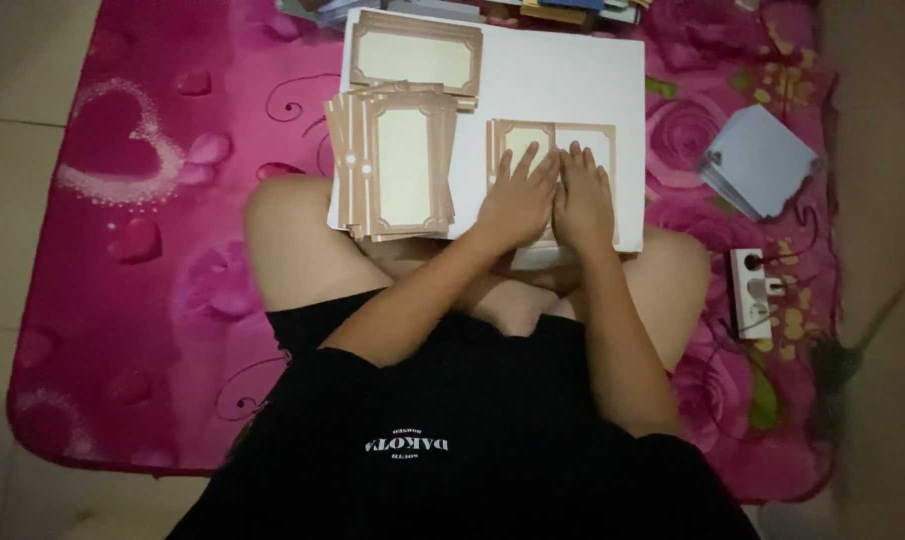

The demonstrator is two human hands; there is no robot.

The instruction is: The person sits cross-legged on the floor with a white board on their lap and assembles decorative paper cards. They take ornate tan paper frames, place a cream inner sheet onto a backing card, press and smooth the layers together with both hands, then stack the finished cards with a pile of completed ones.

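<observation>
Single head view, looking steeply down, close over lap and white board.

— What is the person wearing?

— A black short-sleeved shirt, filling the frame toward six o'clock. Small white lettering sits on its chest, seen upside down from above.

— And lower down?

— Black shorts at about nine o'clock of the shirt's print; the knees are bare.

— Anything on the arms or hands?

— Forearms are uncovered. The left hand and right hand show no rings, watch or gloves.
</observation>
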